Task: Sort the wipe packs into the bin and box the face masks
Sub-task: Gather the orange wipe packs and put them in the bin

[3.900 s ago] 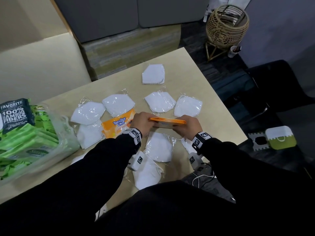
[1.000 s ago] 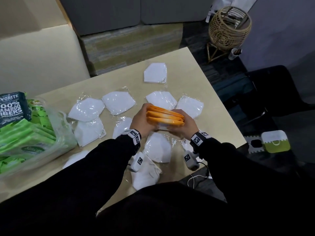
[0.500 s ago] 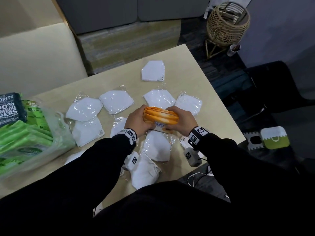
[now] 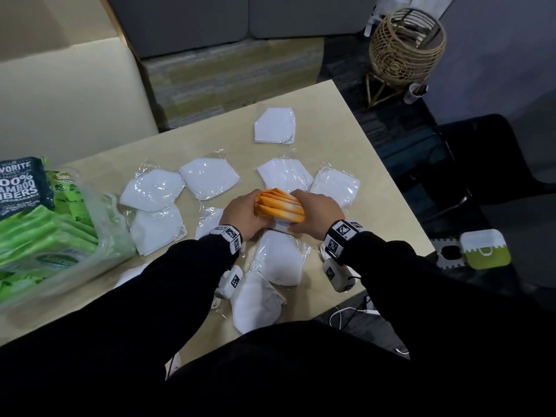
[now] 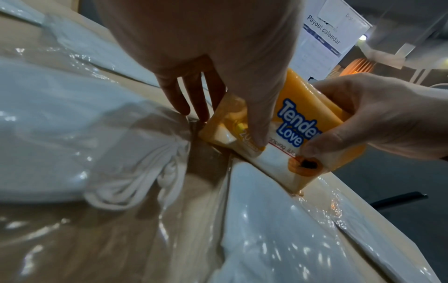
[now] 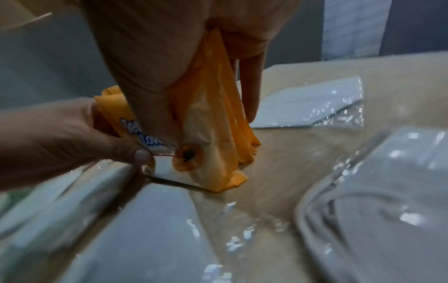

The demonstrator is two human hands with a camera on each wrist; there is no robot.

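A round woven rattan basket [image 4: 406,45] on thin legs stands on the dark floor beyond the beige table [image 4: 331,109]; a green-and-white rounded square case [image 4: 485,248] lies beside a notched grey tile [image 4: 448,253]; white cables [image 4: 355,313] trail nearby.

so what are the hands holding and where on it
Both hold a stack of orange wipe packs upright on the table: left hand at its left end, right hand at its right end.

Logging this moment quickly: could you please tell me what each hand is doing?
Left hand: gripping the orange wipe packs.
Right hand: gripping the same packs' other end.
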